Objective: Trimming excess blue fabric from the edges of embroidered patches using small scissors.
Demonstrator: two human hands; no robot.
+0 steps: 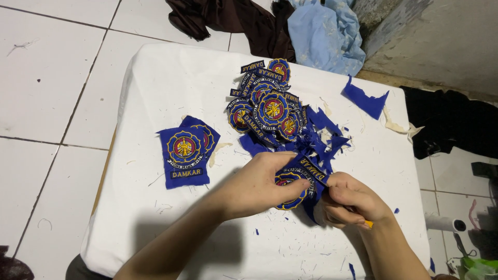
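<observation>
Near the table's (155, 78) front edge, the left hand (254, 189) pinches a blue patch (293, 179) flat while the right hand (350, 202) grips what seems an orange-handled cutter (368, 224), mostly hidden. Trimming cleanly likely means keeping the cloth taut, with the finished pile (267, 106) beyond.

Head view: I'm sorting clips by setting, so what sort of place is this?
Probably a home sewing or craft corner: a white-covered low table on tiled floor, a pile of embroidered patches, and heaped cloth.
</observation>
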